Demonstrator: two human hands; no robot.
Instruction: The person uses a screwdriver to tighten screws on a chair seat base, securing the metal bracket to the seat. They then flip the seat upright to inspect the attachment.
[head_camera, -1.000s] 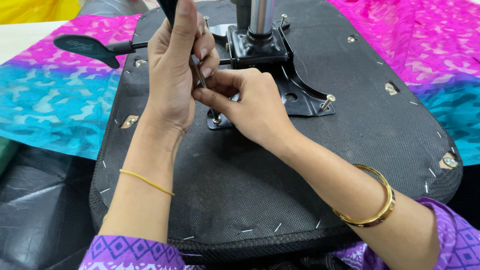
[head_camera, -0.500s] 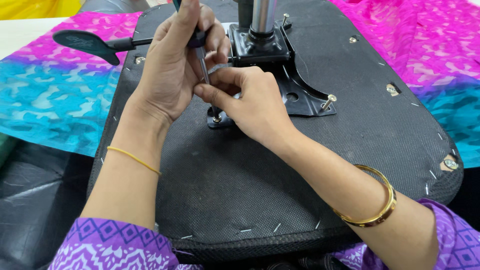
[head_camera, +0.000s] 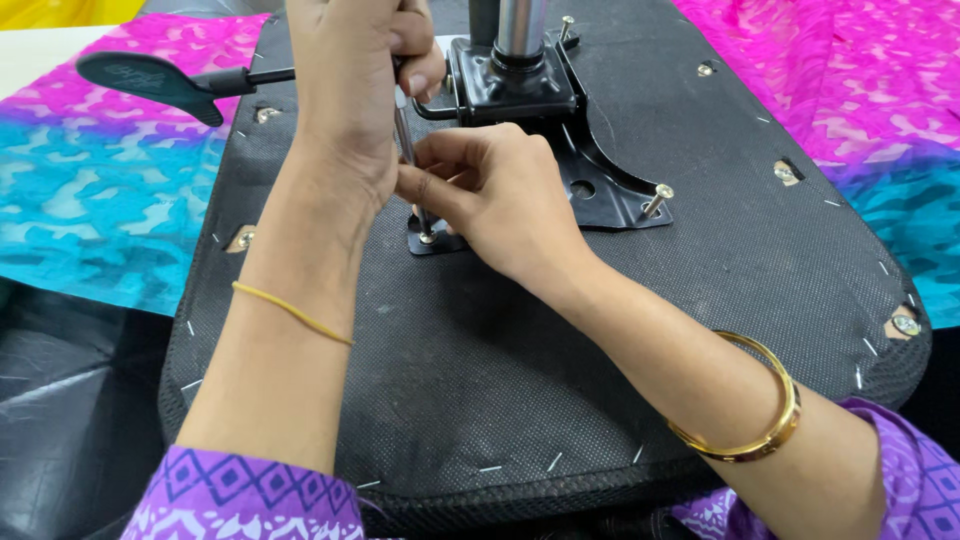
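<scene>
An upturned office chair seat (head_camera: 560, 380), covered in black fabric, lies in front of me. A black metal mechanism plate (head_camera: 600, 190) with a steel column (head_camera: 520, 30) sits on it. My left hand (head_camera: 350, 90) grips a thin metal tool (head_camera: 408, 160) held upright over a bolt (head_camera: 428, 236) at the plate's near left corner. My right hand (head_camera: 490, 195) pinches the tool's lower shaft next to that bolt. Another bolt (head_camera: 656, 200) stands loose and tilted at the plate's right corner.
A black adjustment lever (head_camera: 150, 80) sticks out to the left of the mechanism. The seat rests on a pink and blue patterned cloth (head_camera: 90, 210). Black plastic wrap (head_camera: 70, 420) lies at lower left. Staples and metal inserts dot the seat's edge.
The view has drifted so both hands sit slightly higher in frame. My left hand has shifted up the tool. My right hand stays at the bolt.
</scene>
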